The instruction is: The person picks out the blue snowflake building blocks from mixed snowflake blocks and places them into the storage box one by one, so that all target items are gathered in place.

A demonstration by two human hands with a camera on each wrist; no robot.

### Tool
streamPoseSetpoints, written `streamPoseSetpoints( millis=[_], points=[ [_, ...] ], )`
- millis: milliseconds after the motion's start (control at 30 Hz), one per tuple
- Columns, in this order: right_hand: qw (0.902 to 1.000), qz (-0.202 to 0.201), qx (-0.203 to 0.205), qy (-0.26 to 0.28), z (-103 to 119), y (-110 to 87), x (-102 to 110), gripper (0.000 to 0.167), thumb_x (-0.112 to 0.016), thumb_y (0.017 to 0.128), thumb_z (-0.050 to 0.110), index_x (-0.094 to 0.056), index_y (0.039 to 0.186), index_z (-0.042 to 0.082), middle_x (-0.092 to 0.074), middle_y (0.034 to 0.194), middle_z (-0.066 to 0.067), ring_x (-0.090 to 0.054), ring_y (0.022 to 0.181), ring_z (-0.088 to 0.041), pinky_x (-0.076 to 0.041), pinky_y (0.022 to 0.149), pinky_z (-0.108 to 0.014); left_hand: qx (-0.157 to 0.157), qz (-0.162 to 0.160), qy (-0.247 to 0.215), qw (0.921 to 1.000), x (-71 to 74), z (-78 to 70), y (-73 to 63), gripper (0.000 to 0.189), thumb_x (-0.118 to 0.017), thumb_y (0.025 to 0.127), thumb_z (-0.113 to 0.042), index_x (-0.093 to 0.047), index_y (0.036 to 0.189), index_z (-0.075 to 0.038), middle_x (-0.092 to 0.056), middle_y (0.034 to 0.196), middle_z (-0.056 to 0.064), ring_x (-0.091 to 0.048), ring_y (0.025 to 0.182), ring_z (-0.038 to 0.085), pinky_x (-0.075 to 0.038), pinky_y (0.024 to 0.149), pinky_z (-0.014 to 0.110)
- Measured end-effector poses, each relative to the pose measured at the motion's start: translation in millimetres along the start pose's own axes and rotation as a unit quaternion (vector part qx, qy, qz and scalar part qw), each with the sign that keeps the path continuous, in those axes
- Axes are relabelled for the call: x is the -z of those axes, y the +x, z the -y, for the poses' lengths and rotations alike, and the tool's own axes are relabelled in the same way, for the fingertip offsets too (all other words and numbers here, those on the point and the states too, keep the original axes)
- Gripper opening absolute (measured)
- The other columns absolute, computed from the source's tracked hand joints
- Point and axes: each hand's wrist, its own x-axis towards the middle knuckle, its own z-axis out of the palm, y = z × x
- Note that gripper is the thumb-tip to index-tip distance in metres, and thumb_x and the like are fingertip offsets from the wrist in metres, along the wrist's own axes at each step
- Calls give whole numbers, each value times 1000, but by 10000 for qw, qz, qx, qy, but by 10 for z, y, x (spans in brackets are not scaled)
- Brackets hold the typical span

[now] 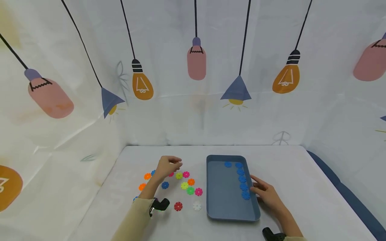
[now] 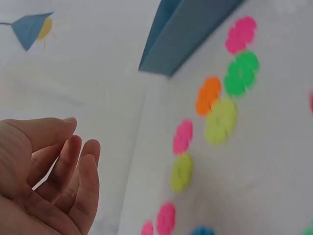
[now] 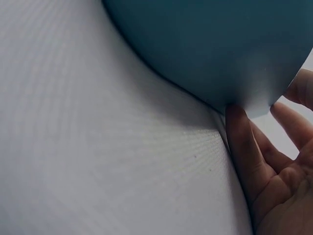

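Note:
My left hand hovers above the scattered flower-shaped plastic discs, left of the tray. In the left wrist view its fingers are loosely bent, the thumb apart from them, and nothing shows between them. A blue-grey tray lies on the table. My right hand holds its right side wall, with the thumb over the rim and the fingers against the outside. Inside the tray, several blue discs form a column along the right side, with one blue disc at the top, left of it.
Loose discs lie left of the tray, among them a red disc, a white disc, a green disc and a blue disc. My left forearm covers part of the group. A printed curtain borders the white table.

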Motion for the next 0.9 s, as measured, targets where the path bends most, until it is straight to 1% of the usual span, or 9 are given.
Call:
streamPoseSetpoints(
  millis=[67,200,333,400,533,633,733,900],
  points=[
    [10000,-14,19,2,5,-3,12,62,-66,93,21,-41,149,13,-54,131,-23,-56,113,-31,-54,81,-41,65,-125,119,9998,138,75,-91,23,-73,88,-12,-71,105,2,-68,86,6,-68,77,26,-57,66,32],
    [10000,-52,65,17,14,-8,21,61,-66,93,20,-41,149,13,-54,131,-24,-55,113,-32,-55,81,-40,333,-259,247,9988,391,230,-292,25,-73,88,-13,-71,108,2,-67,88,7,-68,77,24,-57,66,31],
    [9999,-7,120,16,9,-13,13,62,-66,93,21,-41,149,12,-53,131,-25,-56,113,-32,-55,80,-40,549,-461,508,9961,608,374,-503,24,-73,88,-14,-71,107,0,-67,89,6,-67,77,22,-57,66,29],
    [9999,3,139,43,10,-17,4,62,-67,93,21,-41,148,11,-53,131,-26,-56,113,-33,-55,79,-41,643,-556,607,9945,702,439,-603,25,-73,88,-15,-71,107,1,-67,89,7,-66,77,21,-57,67,29],
    [9999,-14,152,67,12,-22,-9,62,-67,93,22,-42,148,10,-53,131,-26,-57,112,-33,-56,79,-42,922,-654,716,9910,863,554,-773,28,-72,88,-14,-69,109,3,-65,91,8,-65,76,21,-56,67,29],
    [9999,3,123,53,9,-19,-19,62,-68,93,23,-42,148,10,-54,131,-25,-56,112,-32,-56,80,-42,1200,-732,858,9863,976,642,-896,29,-72,87,-14,-69,110,3,-64,89,8,-64,74,20,-56,64,28],
    [9999,-3,107,49,0,-14,-20,62,-68,92,23,-42,148,10,-54,130,-25,-57,112,-31,-56,79,-41,1423,-777,1004,9816,1085,730,-987,29,-72,87,-14,-70,111,1,-63,84,7,-62,70,19,-54,60,27],
    [9999,-78,121,38,-5,-19,-13,61,-68,92,21,-43,147,10,-55,129,-24,-57,110,-31,-56,79,-41,1642,-892,1301,9737,1243,862,-1107,32,-75,84,-17,-70,111,-1,-63,77,6,-57,64,18,-49,53,27]
  ],
)
